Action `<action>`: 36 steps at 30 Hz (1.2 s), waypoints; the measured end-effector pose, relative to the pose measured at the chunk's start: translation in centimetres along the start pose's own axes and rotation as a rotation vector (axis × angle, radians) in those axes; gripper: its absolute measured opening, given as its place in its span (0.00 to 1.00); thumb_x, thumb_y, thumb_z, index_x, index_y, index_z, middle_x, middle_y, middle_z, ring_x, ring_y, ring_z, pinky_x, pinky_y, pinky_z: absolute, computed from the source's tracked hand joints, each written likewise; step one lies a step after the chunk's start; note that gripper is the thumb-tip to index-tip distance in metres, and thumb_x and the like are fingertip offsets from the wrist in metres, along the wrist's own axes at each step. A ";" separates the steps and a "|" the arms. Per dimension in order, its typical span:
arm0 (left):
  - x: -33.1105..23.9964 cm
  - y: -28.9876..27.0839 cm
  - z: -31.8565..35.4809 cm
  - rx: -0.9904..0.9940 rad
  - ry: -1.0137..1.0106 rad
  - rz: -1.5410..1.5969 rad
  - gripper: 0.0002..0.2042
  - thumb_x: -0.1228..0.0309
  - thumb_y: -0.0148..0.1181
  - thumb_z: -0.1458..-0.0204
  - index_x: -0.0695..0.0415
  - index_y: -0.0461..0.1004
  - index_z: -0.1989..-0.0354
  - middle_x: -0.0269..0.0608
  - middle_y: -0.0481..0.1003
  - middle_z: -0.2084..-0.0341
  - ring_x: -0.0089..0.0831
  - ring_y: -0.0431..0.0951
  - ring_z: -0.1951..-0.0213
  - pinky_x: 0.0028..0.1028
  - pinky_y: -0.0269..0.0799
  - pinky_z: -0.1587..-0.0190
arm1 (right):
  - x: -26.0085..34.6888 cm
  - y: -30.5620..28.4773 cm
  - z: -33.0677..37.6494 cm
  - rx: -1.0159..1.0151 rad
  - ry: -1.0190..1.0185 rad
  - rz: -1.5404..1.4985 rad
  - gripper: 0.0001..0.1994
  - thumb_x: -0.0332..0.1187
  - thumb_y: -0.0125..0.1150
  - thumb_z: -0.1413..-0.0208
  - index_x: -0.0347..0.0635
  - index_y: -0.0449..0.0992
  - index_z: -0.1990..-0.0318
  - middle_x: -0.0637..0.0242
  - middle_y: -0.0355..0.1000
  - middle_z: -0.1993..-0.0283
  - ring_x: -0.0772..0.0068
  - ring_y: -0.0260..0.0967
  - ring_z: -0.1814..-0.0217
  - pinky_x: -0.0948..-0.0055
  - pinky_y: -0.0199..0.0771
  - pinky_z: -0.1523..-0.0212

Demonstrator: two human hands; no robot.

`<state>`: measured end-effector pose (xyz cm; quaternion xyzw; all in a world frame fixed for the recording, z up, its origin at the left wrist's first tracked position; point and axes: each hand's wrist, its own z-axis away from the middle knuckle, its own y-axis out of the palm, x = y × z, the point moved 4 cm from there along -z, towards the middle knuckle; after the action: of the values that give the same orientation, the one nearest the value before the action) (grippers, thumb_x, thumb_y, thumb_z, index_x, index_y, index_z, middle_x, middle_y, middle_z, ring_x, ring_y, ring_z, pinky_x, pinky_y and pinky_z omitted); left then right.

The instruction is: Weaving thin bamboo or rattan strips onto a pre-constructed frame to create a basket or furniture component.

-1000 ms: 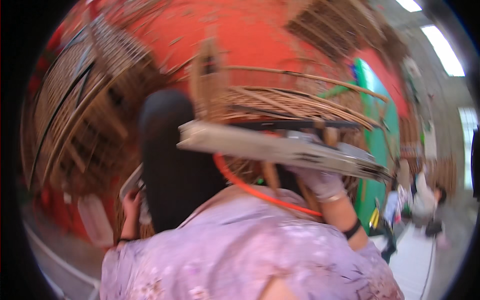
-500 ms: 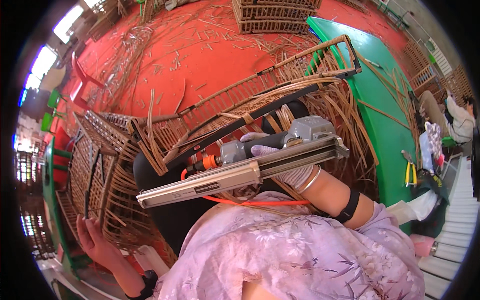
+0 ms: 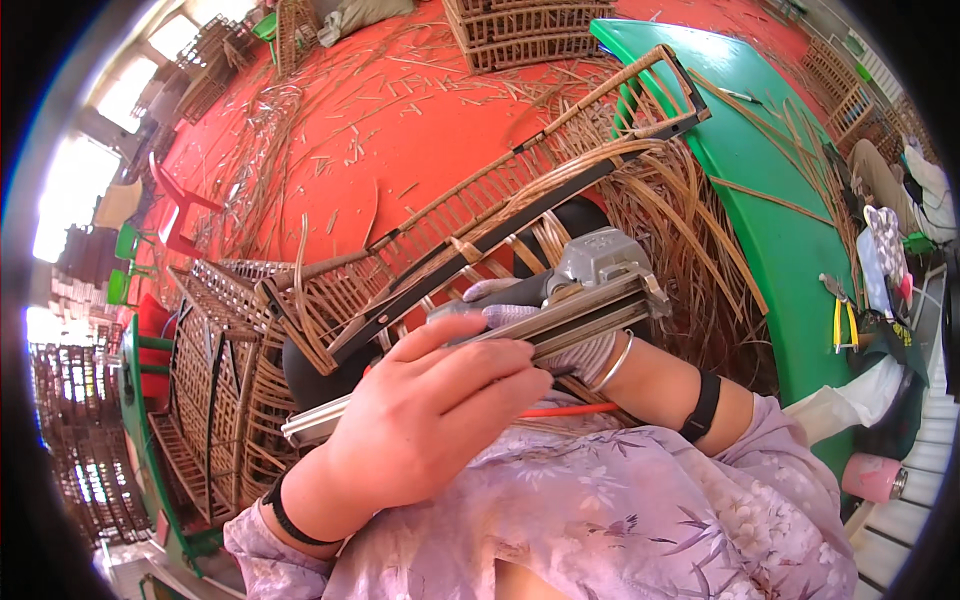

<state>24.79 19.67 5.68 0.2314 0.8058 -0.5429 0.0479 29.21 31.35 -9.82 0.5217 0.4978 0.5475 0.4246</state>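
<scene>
A grey air staple gun (image 3: 605,262) with a long metal magazine lies slantwise over my lap. My right hand (image 3: 585,357), in a pale striped glove, is closed round its handle. Bare, my left hand (image 3: 420,410) lies across the magazine, its fingers bent over the top; it hides much of the magazine and the hose fitting. An orange air hose (image 3: 570,410) shows beneath the gun. Just beyond the tool, a long woven rattan frame (image 3: 410,240) with a black bar along it rests tilted against my knees. Loose rattan strips (image 3: 680,215) hang at its right end.
On the right stands a green table (image 3: 745,110) with strips on it and yellow-handled pliers (image 3: 845,322) near its edge. At left is a large wicker basket (image 3: 215,390); behind it, a red chair (image 3: 183,208). Stacked wicker crates (image 3: 525,48) stand far off. Another person (image 3: 875,185) sits at right.
My left hand has come from the basket on the left over to the staple gun's magazine and now covers it. The right hand keeps its hold; the view has shifted slightly.
</scene>
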 end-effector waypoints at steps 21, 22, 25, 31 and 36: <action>0.1 -3.2 0.8 -0.311 -0.112 -0.028 0.13 0.84 0.67 0.62 0.61 0.78 0.65 0.42 0.77 0.71 0.39 0.80 0.67 0.32 0.77 0.62 | 0.0 -3.0 -1.0 -0.084 -0.127 0.252 0.15 0.29 0.59 0.41 0.31 0.71 0.49 0.52 0.73 0.48 0.62 0.73 0.47 0.67 0.76 0.45; -0.1 -3.0 0.9 -0.307 -0.103 -0.074 0.12 0.83 0.67 0.63 0.61 0.78 0.66 0.41 0.77 0.71 0.38 0.80 0.67 0.31 0.76 0.63 | 0.0 -2.7 -1.1 0.018 -0.081 0.130 0.15 0.29 0.59 0.41 0.31 0.71 0.49 0.52 0.73 0.48 0.61 0.73 0.47 0.67 0.76 0.45; -0.4 -2.7 1.2 -0.284 -0.115 -0.161 0.12 0.82 0.67 0.63 0.60 0.78 0.67 0.40 0.77 0.71 0.37 0.79 0.67 0.31 0.75 0.64 | 0.0 -2.2 -1.0 0.055 -0.108 0.152 0.16 0.30 0.60 0.42 0.31 0.71 0.49 0.53 0.73 0.48 0.61 0.73 0.47 0.67 0.76 0.45; -0.2 -2.3 1.4 -0.267 -0.122 -0.179 0.12 0.80 0.68 0.64 0.59 0.79 0.68 0.38 0.77 0.71 0.35 0.78 0.68 0.30 0.72 0.64 | 0.0 -1.9 -1.0 0.093 0.106 0.056 0.16 0.31 0.60 0.41 0.32 0.71 0.48 0.54 0.73 0.48 0.62 0.73 0.47 0.67 0.75 0.44; -0.1 -1.8 1.3 -0.294 -0.113 -0.216 0.12 0.80 0.68 0.65 0.58 0.79 0.68 0.36 0.77 0.71 0.33 0.78 0.68 0.30 0.70 0.64 | -0.1 -2.6 -0.9 0.123 -0.065 0.210 0.25 0.43 0.63 0.45 0.33 0.70 0.46 0.54 0.73 0.47 0.59 0.71 0.45 0.63 0.71 0.41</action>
<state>23.94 17.94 6.71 0.1033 0.8927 -0.4335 0.0677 28.17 31.58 -12.33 0.6134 0.4591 0.5403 0.3479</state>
